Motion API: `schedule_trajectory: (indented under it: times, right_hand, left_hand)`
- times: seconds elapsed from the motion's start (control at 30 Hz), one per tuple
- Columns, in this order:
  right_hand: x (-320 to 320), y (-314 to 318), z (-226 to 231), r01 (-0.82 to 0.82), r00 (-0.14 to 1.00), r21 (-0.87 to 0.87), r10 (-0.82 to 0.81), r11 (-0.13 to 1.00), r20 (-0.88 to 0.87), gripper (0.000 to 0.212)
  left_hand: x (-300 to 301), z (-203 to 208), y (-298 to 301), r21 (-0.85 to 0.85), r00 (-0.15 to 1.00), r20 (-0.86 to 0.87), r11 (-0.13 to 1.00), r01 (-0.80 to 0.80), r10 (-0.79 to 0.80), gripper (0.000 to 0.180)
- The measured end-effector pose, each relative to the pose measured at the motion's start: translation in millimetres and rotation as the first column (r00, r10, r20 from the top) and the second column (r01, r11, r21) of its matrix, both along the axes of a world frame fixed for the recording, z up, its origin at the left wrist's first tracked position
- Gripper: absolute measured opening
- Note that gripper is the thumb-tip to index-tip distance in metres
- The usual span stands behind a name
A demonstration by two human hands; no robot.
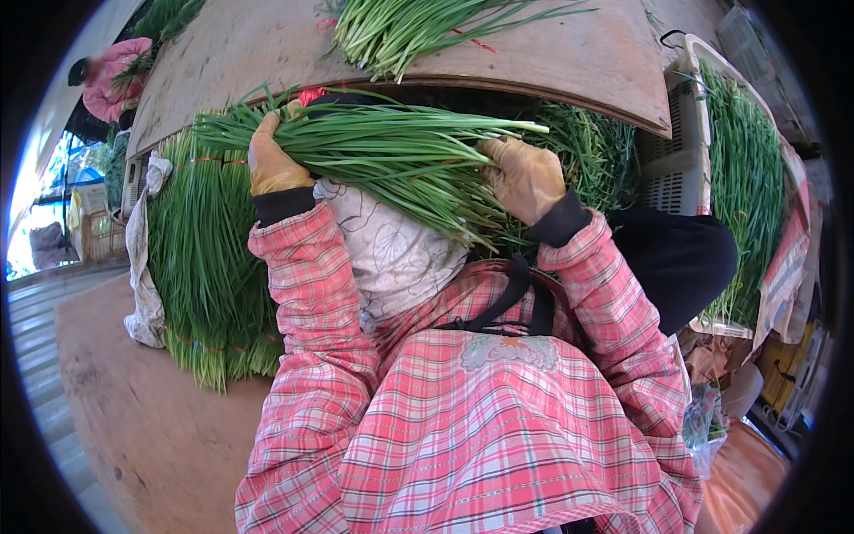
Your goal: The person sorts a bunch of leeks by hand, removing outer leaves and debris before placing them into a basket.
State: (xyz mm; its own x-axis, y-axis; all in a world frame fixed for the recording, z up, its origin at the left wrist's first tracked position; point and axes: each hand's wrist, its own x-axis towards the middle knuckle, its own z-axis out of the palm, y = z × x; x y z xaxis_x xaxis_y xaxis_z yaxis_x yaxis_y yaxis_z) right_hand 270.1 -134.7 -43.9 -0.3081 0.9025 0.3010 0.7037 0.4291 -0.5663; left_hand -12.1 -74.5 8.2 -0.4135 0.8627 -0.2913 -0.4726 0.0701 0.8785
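Observation:
A loose bunch of long green garlic chives (400, 133) lies across my lap, its pale cut ends toward the right. My left hand (278, 153), in a tan glove, is closed round the leafy left part of the bunch. At the pale stem ends, my right hand (527, 181), gloved alike, pinches some stems between thumb and fingers. Beneath the bunch, a white patterned cloth (391, 254) covers my knee. Left of my left arm stand tied bundles of chives (200, 258), packed side by side with bands round them.
Ahead is a wooden board (534, 67) with another chive bunch (400, 31) on it. Dark loose greens (592, 151) lie under its edge. At right stands a white crate (680, 160) with more chives (743, 191). A co-worker in pink (116, 80) holds greens at far left.

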Motion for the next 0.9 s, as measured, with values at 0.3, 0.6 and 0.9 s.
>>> schedule_trajectory:
  times: [0.3,0.6,0.9]
  right_hand:
    - [52.7,-17.6,4.6,0.107,0.977,-0.241,-0.147,0.965,-0.152,0.014]
    - [71.0,-70.5,29.2,-0.041,0.85,-0.081,-0.008,0.996,-0.526,0.014]
    - [-5.3,-48.2,14.2,0.232,0.961,-0.275,-0.263,0.933,-0.081,0.024]
  left_hand:
    - [-12.2,-12.8,10.2,-0.02,0.996,0.081,0.999,-0.047,0.048,0.029]
    - [-14.8,-16.2,4.8,0.061,0.995,-0.041,0.994,0.094,-0.091,0.025]
    - [-5.8,-7.5,9.4,-0.058,0.992,0.12,0.998,-0.023,0.03,0.031]
